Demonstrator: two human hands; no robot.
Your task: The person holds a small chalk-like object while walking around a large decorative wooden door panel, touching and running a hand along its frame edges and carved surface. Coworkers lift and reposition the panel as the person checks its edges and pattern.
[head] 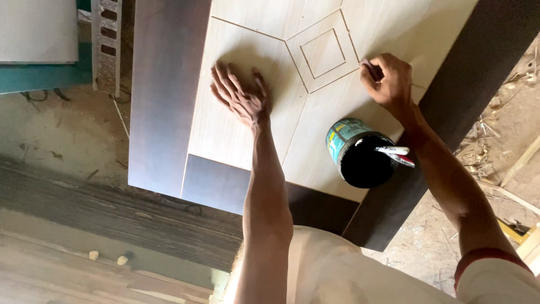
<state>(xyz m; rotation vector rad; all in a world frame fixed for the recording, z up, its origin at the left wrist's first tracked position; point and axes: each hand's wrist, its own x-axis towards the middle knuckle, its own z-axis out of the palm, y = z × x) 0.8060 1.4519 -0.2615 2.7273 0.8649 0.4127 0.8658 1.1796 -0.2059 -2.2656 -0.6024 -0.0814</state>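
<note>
Pale wood-veneer panel with dark border and routed grooves [247, 135] lies flat. Left hand [241, 97] spread, pressing the veneer. Right hand [387, 79] pinched on small dark pad [371, 68] at groove by the diamond inlay. Open tin of dark stain [360, 153] rests on panel nr right wrist. Judged: grooves mostly uncoloured; early stage.

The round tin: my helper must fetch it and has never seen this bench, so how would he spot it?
On the pale wooden panel with grooved lines, look near its dark brown border, beside the right hand's forearm. The round tin with a teal label stands there, dark inside, with white-handled sticks poking out; nothing else stands on the panel.
</note>
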